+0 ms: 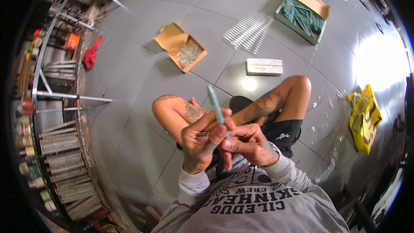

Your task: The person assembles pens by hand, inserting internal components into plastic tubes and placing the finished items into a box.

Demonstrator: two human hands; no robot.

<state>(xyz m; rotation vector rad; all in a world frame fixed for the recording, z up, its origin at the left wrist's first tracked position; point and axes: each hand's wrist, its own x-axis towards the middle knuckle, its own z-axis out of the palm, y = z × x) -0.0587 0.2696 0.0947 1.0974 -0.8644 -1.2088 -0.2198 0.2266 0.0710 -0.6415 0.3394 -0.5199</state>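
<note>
At the far left, a metal rack (51,103) holds rows of long boxed items and small bottles, and a red cloth (91,55) lies on the grey tiled floor (129,138) just beside it. Further right, an open brown cardboard box (181,47) with clear small parts inside sits on the floor.

Below it, the person sits cross-legged with both hands raised in front of the chest. The left hand (197,144) has its fingers (202,126) curled and pressed together around the lower part of a slim teal pen-like stick (216,106). The stick stands nearly upright, its long axis tilted slightly: the free upper end points up and a little to the left, away from the person, while the lower end disappears between the two hands. The right hand (250,143) touches the left, its fingers bunched and pinched on the stick's lower end.

Beyond the knees lie a row of white slender pieces (250,30) fanned on the floor and a flat white block (264,66). Further right stands an open green-sided box (304,15) full of teal sticks. At the far right, a yellow plastic bag (365,116) rests crumpled on the floor.
</note>
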